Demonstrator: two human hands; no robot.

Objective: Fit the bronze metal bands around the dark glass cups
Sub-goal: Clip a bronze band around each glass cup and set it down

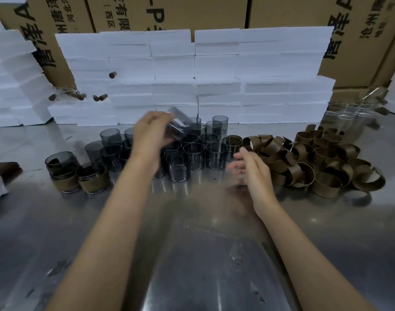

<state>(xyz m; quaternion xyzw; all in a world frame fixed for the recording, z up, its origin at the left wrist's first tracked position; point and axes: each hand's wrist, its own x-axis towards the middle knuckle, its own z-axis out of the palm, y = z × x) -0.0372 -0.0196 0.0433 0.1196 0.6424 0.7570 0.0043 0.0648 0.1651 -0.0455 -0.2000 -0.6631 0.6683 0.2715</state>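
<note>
Stacked white foam blocks point(192, 70) and cardboard cartons point(281, 10) are seen closing off the back of a steel tabletop point(192, 254). A tilted dark glass cup point(177, 125), blurred by motion, is gripped in the left hand point(150, 135) and held above the cluster of bare cups point(192, 151); whether a band is already on it cannot be told. The right hand point(251, 167) is held with fingers spread and nothing in it, just beside the heap of bronze bands point(315, 162) on the right. Two banded cups point(80, 178) are set at the left, with a bare cup perched on one.

The step in hand is judged to be the pairing of a cup with a band. For the next move, one band would have to be drawn from the tangled heap and slid squarely over the held cup, which calls for a steady, aligned push.
</note>
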